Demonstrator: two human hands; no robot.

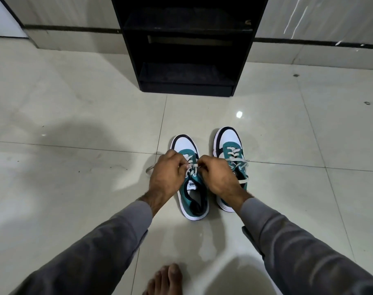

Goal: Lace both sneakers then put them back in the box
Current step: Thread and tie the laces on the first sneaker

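hands pinching white lace (191,167) over left sneaker (189,188), left hand (166,173) and right hand (218,177) each closing grip on a strand; right sneaker (230,150) sitting just beside on floor (74,124).

Black shelf unit (187,50), tiled floor (74,116)

two sneakers (211,173) side by side on the floor (74,124), shelf unit (187,50) behind.

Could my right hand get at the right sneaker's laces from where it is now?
Probably yes. The right hand is pinching the left sneaker's lace, right beside the right sneaker, whose laces lie uncovered, though it must let go first.
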